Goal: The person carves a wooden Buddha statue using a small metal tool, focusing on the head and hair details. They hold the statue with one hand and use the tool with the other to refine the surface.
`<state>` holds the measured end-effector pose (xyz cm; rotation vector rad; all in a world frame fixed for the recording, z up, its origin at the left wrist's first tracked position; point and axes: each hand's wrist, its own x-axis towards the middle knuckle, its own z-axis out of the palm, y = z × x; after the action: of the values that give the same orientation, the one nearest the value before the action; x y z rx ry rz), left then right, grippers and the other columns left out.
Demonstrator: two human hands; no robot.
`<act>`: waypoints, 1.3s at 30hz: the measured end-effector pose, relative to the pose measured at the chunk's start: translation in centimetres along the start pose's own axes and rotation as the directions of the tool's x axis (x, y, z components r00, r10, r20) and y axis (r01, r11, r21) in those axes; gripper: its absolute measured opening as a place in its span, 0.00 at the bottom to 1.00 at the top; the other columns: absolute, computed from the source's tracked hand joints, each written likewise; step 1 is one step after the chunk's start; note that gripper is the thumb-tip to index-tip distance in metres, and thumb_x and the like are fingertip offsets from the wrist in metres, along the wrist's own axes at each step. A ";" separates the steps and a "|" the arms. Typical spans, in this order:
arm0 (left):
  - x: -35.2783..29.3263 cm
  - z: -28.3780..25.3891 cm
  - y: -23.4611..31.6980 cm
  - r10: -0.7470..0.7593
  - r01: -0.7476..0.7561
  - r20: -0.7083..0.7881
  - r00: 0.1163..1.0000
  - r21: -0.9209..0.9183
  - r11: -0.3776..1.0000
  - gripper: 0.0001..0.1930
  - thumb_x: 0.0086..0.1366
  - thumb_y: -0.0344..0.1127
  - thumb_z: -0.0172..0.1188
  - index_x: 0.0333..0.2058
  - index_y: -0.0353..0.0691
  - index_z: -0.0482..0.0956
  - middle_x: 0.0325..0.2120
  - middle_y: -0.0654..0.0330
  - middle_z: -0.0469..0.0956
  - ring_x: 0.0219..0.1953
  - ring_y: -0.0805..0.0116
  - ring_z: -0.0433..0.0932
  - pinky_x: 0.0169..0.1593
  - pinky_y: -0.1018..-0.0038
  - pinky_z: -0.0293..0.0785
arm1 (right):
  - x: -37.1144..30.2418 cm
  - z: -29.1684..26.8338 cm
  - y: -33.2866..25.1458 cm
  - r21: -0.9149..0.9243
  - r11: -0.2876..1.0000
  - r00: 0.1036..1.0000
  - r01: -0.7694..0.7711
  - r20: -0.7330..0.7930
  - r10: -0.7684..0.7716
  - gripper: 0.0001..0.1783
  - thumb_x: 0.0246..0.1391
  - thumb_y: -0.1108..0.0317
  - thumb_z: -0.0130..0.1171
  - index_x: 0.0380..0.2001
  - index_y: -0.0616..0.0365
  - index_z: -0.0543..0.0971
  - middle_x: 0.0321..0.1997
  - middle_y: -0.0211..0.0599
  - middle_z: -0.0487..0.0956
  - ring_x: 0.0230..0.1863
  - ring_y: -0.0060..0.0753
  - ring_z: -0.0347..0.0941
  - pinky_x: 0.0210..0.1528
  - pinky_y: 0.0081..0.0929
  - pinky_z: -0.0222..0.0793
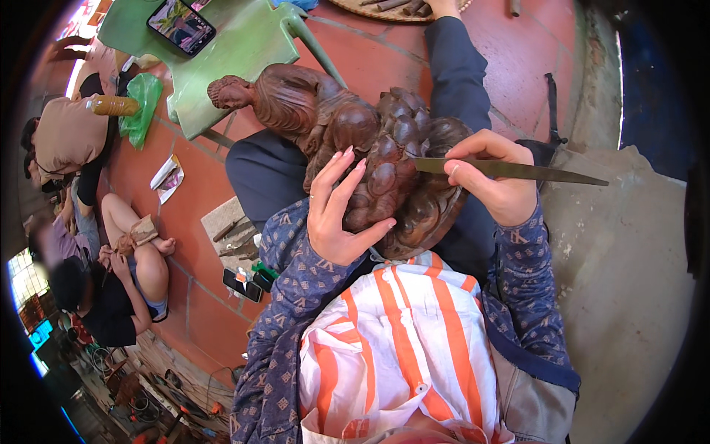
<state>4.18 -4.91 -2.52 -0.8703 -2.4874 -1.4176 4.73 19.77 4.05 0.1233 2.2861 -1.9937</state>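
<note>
Striped apron (399,333), hands on carving (347,129)

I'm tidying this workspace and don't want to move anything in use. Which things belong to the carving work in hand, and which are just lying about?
In use:
wooden statue, steadied by the left hand
metal file, gripped by the right hand

Lying about:
phone on the green plastic chair
green plastic bag
second phone on the floor

Carved wooden figure (347,140) laid across the lap, between left hand (336,214) and right hand (503,185). Chair (237,52) behind it; phone (181,26) on chair.
</note>
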 end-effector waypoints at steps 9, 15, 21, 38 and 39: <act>-0.3 0.3 -0.4 0.057 -0.057 -0.007 0.998 -0.012 0.998 0.40 0.41 0.30 0.76 0.56 0.32 0.72 0.59 0.40 0.66 0.63 0.41 0.66 0.64 0.53 0.63 | 1.3 -0.6 0.8 0.055 0.998 1.000 0.031 -0.002 -0.030 0.09 0.53 0.74 0.65 0.37 0.66 0.82 0.30 0.33 0.82 0.32 0.18 0.77 0.35 0.17 0.71; -0.5 0.3 -0.8 0.066 -0.067 -0.022 0.998 -0.037 0.997 0.38 0.41 0.32 0.77 0.54 0.34 0.74 0.59 0.41 0.67 0.62 0.41 0.67 0.63 0.53 0.64 | 1.8 -0.7 0.5 0.134 0.990 0.998 -0.051 -0.036 0.056 0.09 0.52 0.76 0.65 0.38 0.66 0.82 0.30 0.32 0.82 0.32 0.18 0.76 0.35 0.16 0.70; 0.1 -0.9 -0.4 0.017 -0.020 -0.039 0.999 -0.076 0.997 0.35 0.43 0.37 0.77 0.53 0.35 0.76 0.56 0.44 0.69 0.60 0.43 0.68 0.62 0.54 0.65 | 0.9 0.0 0.3 -0.054 0.994 0.992 0.098 -0.077 -0.102 0.10 0.47 0.73 0.71 0.33 0.64 0.82 0.30 0.34 0.83 0.31 0.19 0.78 0.33 0.18 0.72; 10.0 -0.1 8.1 0.641 -0.648 -0.094 0.761 -0.075 0.758 0.10 0.55 0.29 0.64 0.36 0.38 0.77 0.29 0.57 0.77 0.29 0.64 0.78 0.31 0.72 0.74 | 1.2 1.4 -0.5 -0.292 0.732 0.777 0.616 0.374 -0.506 0.08 0.47 0.74 0.65 0.33 0.62 0.81 0.32 0.41 0.77 0.35 0.42 0.74 0.41 0.37 0.71; 11.2 -1.0 7.7 0.585 -0.594 -0.111 0.804 -0.101 0.798 0.10 0.54 0.29 0.64 0.35 0.37 0.76 0.27 0.57 0.77 0.27 0.64 0.78 0.29 0.73 0.74 | 2.2 0.8 0.0 -0.242 0.738 0.762 0.631 0.375 -0.528 0.08 0.49 0.73 0.65 0.33 0.62 0.81 0.33 0.41 0.77 0.35 0.42 0.74 0.42 0.38 0.70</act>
<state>-0.96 1.82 8.19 -1.4308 -1.8199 -1.3470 2.59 18.99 3.65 -0.9754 2.6364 -1.5882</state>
